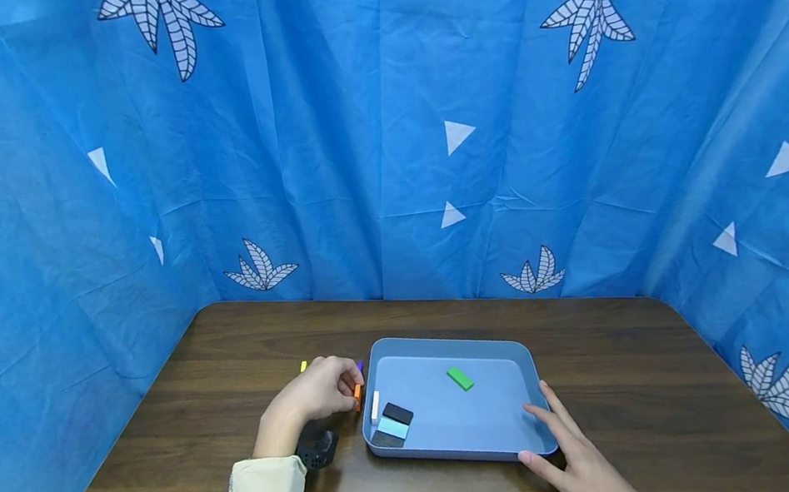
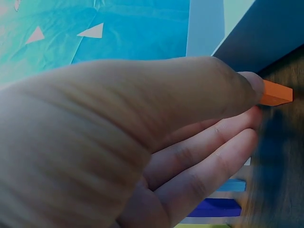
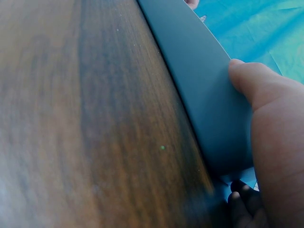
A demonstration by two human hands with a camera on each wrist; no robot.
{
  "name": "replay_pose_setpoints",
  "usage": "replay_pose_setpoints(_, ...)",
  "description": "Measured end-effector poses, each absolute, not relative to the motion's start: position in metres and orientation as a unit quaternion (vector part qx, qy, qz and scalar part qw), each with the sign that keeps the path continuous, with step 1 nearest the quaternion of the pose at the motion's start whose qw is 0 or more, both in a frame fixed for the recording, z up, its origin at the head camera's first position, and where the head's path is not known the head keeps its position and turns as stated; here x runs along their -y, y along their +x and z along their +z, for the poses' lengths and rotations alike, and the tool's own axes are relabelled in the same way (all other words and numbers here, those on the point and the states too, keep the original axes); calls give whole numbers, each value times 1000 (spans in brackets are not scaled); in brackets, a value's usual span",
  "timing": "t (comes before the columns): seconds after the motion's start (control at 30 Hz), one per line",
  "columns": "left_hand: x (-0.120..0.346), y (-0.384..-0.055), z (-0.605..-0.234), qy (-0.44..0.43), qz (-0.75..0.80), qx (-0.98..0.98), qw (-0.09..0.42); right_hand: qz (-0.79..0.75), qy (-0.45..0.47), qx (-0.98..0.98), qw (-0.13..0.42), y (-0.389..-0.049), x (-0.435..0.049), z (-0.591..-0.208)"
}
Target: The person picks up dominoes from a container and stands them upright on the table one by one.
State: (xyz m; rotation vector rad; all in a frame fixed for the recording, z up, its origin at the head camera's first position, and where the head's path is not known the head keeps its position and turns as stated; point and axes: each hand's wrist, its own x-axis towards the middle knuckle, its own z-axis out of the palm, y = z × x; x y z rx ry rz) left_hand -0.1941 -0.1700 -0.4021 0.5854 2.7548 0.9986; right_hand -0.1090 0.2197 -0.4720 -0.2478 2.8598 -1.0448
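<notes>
My left hand pinches an orange block between thumb and fingertips, just outside the left wall of a blue-grey tray. Inside that tray, a green block lies near the middle. Grouped in its front left corner are a white block, a black block and a light blue block. At the front right corner my right hand touches the tray with its fingers extended, the thumb at the front rim.
Beyond the left hand, partly hidden by it, are a yellow block and a purple block, with a light blue block beside them. A black wrist device hangs under the left wrist. Blue curtains border the wooden table.
</notes>
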Motion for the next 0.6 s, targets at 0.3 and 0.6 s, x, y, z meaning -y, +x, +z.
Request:
replay_pose_setpoints(0.3,170,-194,-402,194,336,-918,76,-342,-82,-935,42,-108,-220,-472)
replay_pose_setpoints(0.6,170,-193,-398,194,337,-919,70,-345,-80,-934,48,-109,-220,-472)
